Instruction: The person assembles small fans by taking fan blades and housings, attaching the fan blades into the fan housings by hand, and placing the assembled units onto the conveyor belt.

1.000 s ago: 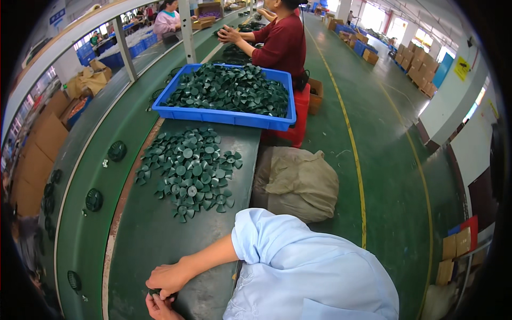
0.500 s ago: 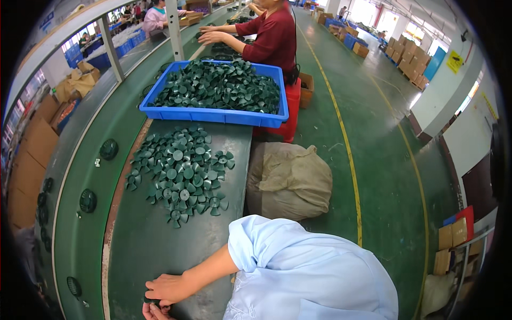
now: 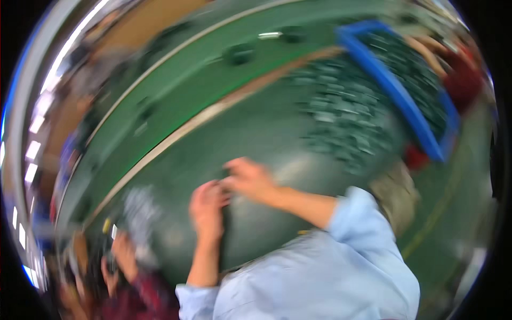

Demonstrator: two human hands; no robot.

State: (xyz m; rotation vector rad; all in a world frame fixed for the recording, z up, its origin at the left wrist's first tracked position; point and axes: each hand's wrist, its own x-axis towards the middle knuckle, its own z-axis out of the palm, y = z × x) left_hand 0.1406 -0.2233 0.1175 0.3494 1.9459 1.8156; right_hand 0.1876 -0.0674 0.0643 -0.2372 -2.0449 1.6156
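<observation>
My left hand (image 3: 207,207) and my right hand (image 3: 249,178) meet over the dark green work surface (image 3: 178,160), fingertips together and curled. A small dark thing shows between them, too smeared by motion to name. To the right of my hands lies a loose pile of dark green fan blades (image 3: 346,114), apart from them. Beyond the pile stands a blue tray (image 3: 394,93) heaped with more such fan blades.
Along the far side runs a green conveyor belt (image 3: 186,88) carrying dark round parts (image 3: 238,54). A co-worker's hand (image 3: 125,255) is at lower left, beside a whitish heap (image 3: 141,210). Another person in a dark red top (image 3: 463,80) reaches toward the tray. A cloth-covered bundle (image 3: 397,194) stands at the right.
The view has swung left and blurred. Both my hands and forearms now show near the middle, still together; the pile and tray have shifted right. A co-worker's hands have come into view at lower left.
</observation>
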